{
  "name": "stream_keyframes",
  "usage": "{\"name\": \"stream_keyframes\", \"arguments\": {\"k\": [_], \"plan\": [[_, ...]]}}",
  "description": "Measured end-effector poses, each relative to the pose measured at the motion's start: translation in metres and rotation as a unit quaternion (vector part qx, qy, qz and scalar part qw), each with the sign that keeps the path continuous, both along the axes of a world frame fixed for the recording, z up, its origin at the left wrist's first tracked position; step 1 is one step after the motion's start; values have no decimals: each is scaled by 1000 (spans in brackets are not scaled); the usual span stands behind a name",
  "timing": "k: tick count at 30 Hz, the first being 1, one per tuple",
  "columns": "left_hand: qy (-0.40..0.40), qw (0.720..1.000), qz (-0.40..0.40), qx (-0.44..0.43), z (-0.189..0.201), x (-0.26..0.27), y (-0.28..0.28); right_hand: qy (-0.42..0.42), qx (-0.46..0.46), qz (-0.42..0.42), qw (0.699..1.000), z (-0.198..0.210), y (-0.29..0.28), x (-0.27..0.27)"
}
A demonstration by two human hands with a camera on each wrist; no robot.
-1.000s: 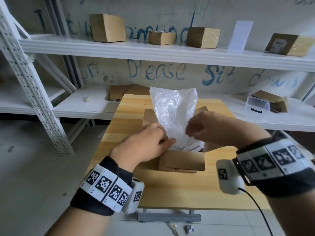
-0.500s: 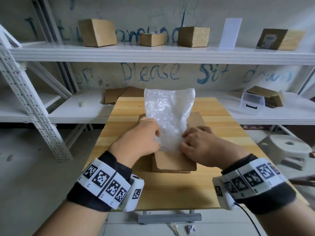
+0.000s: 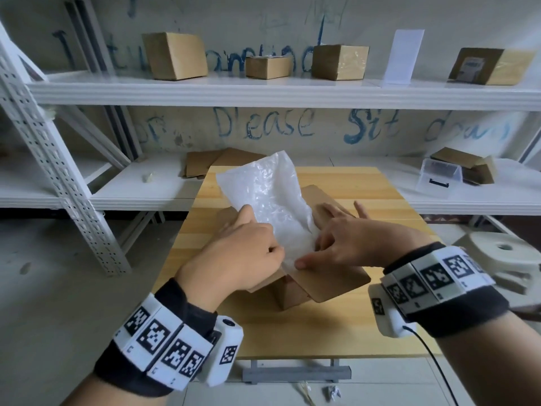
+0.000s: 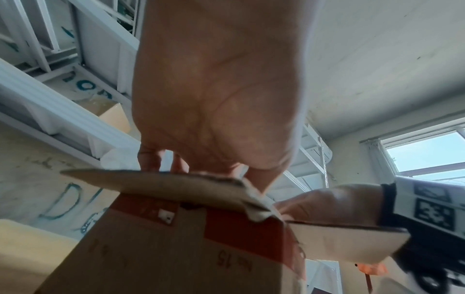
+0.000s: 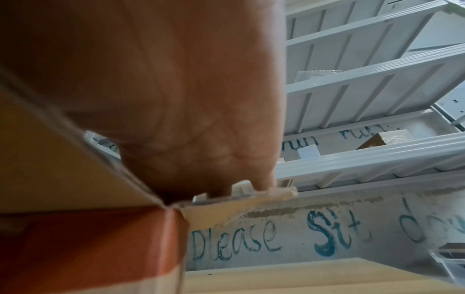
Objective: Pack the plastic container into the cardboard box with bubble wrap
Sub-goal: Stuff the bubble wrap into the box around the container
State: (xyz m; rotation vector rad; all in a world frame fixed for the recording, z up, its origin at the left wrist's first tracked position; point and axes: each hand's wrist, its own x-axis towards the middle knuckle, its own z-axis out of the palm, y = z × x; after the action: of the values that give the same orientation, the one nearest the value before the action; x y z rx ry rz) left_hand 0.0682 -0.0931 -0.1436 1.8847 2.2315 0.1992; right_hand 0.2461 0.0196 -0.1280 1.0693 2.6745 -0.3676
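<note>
- Right now the bubble wrap is standing half out of the open cardboard box, its lower end tucked inside and its upper part leaning back toward the left.
- The left hand is pinching the near left edge of the sheet with curled fingers, while resting over the box's left flap.
- The right hand is reaching over the box's right side with fingers spread fairly straight; its thumb is pressing the sheet's lower corner against the near flap, so it is pushing rather than gripping.
- The box is sitting near the middle of the wooden table, all flaps open.
- The plastic container is not showing inside the box; whether it is already under the wrap, I cannot tell. A clear plastic container is sitting on the lower shelf at right, well apart from the box, and may be the one meant.
- Judging by this, the lining step is underway but unfinished: the sheet is yet to be pushed down and spread, the container is yet to be seen seated, and the flaps are yet to be closed.
</note>
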Motion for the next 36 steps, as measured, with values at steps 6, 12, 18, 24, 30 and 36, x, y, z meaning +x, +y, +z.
{"name": "stream_keyframes", "arguments": {"k": [6, 12, 18, 24, 30, 36], "plan": [[143, 984, -76, 76, -2, 23, 2, -66, 7, -45, 997, 8, 6, -2], [56, 992, -55, 102, 2, 27, 4, -65, -11, -59, 996, 10, 17, 12], [41, 995, -65, 61, 0, -18, 4, -42, -41, -70, 996, 12, 15, 21], [64, 989, -80, 103, -3, -14, 12, -55, -31, -86, 994, 11, 3, 17], [60, 994, -69, 51, -2, 8, 2, -47, -11, -100, 994, 6, 11, 22], [-19, 994, -34, 105, 6, 12, -2, -104, 10, -80, 991, 5, 17, 33]]}}
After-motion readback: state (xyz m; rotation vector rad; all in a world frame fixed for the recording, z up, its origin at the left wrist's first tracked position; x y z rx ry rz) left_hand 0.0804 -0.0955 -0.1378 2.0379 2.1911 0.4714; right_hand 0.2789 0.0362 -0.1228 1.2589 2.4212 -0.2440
